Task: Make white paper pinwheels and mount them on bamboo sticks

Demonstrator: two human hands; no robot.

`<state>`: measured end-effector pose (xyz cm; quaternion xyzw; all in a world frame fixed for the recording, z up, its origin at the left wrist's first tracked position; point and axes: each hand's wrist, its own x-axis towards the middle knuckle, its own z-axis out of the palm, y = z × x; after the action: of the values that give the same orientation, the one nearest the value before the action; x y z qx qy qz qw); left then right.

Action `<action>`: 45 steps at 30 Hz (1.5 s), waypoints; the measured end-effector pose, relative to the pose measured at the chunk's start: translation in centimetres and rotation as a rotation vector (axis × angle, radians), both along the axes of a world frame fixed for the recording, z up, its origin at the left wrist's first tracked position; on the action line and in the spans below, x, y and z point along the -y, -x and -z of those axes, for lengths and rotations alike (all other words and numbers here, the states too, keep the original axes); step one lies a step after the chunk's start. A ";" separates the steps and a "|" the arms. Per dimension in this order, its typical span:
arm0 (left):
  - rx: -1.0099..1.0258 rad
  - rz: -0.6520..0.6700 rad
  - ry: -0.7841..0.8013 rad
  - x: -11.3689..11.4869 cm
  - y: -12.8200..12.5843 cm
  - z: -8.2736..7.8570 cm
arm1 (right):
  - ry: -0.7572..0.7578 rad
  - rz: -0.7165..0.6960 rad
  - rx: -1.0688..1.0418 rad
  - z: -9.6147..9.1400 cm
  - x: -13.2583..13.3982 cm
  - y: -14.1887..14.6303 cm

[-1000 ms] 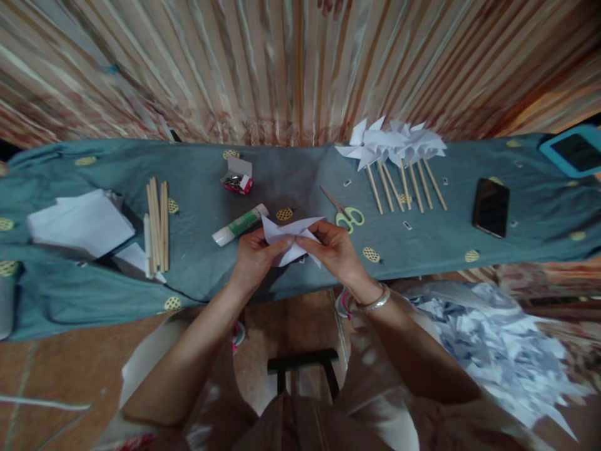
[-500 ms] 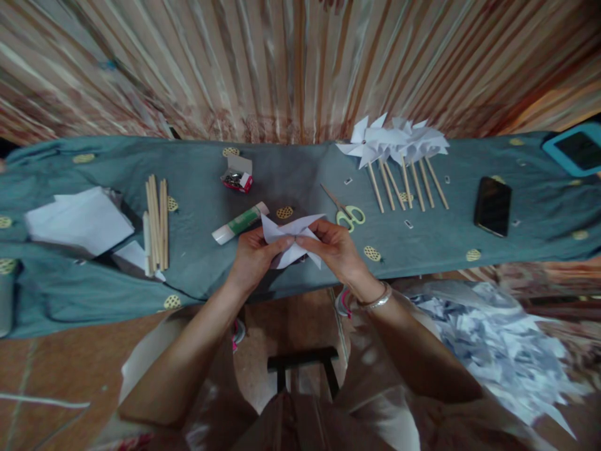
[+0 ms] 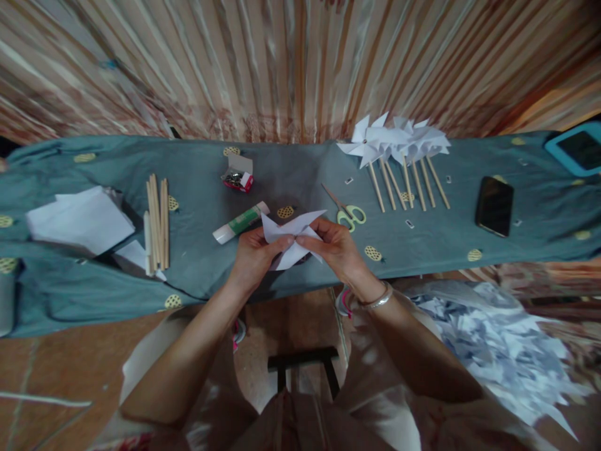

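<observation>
A white paper pinwheel (image 3: 292, 252) is held between both hands over the table's near edge, its pointed blades folded in toward the middle. My left hand (image 3: 253, 255) grips its left side, thumb pressed near the centre. From the other side my right hand (image 3: 335, 247) is closed on the paper, its thumb meeting the left one there. The fingers beneath are partly hidden by the paper. Just beyond the left hand lies a green and white glue stick (image 3: 241, 222). Scissors (image 3: 350, 216) with light green handles rest past the right hand.
A green cloth (image 3: 291, 172) covers the table. Paper sheets (image 3: 79, 219) and wooden sticks (image 3: 159, 225) lie left. An open red box (image 3: 238, 175) holds small metal pieces. Pinwheels on sticks (image 3: 399, 141) and a phone (image 3: 494, 207) lie right. Heaped white paper (image 3: 502, 344) is below right.
Almost nothing differs. Both hands keep the same hold on the paper pinwheel, and the view has shifted very slightly.
</observation>
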<state>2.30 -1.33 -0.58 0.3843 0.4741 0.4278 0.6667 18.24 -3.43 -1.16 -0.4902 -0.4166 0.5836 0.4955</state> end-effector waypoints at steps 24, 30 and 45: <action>0.063 -0.026 0.044 -0.1 -0.1 0.2 | 0.033 0.042 -0.019 0.7 -0.3 0.4; 0.059 -0.032 0.049 0.0 -0.1 0.1 | 0.032 0.030 -0.020 0.6 -0.3 0.4; 0.092 -0.080 0.058 -0.1 -0.5 0.2 | 0.039 0.042 -0.009 0.3 -0.4 0.6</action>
<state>2.79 -1.19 -0.78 0.3255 0.4701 0.4573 0.6811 17.63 -3.06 -1.47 -0.5059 -0.3924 0.5834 0.4998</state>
